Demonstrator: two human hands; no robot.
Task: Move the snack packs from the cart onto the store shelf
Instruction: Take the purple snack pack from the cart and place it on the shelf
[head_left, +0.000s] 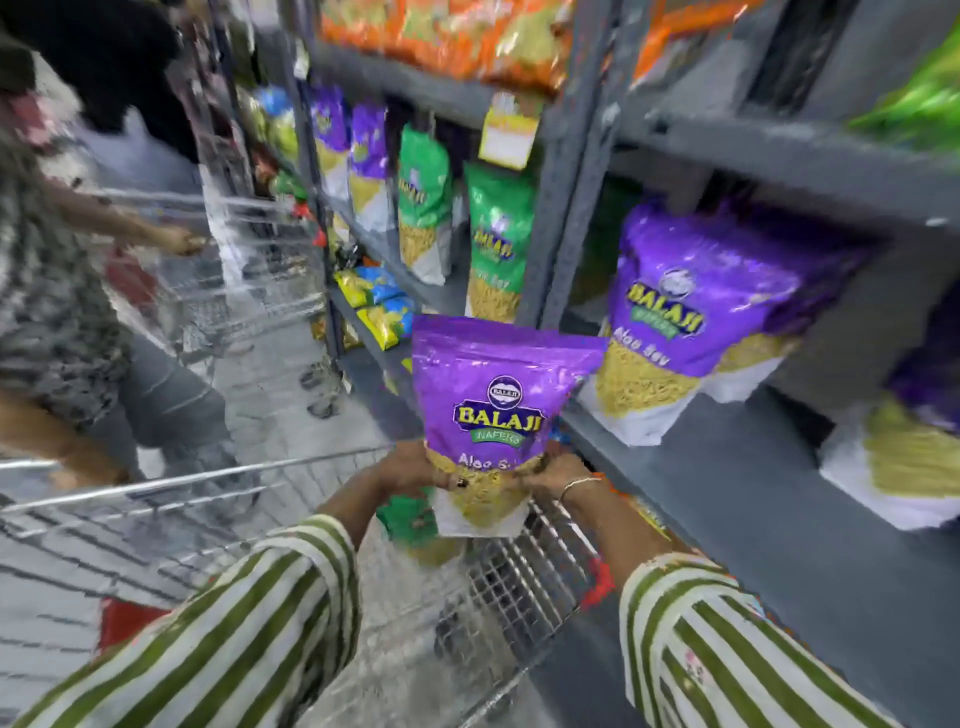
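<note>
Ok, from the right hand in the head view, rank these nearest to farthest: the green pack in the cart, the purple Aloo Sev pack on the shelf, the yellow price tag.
1. Green pack, just left, down in the cart.
2. Purple Aloo Sev pack, up right on the shelf.
3. Yellow price tag, high above on the shelf edge.

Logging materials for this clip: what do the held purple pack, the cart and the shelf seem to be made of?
Purple pack: glossy plastic film, judging by shiny highlights and creases near its top. Cart: bare metal wire, a silvery grid. Shelf: probably painted metal, matte grey and flat with angled uprights. Both hands hold the pack's lower part.
</note>
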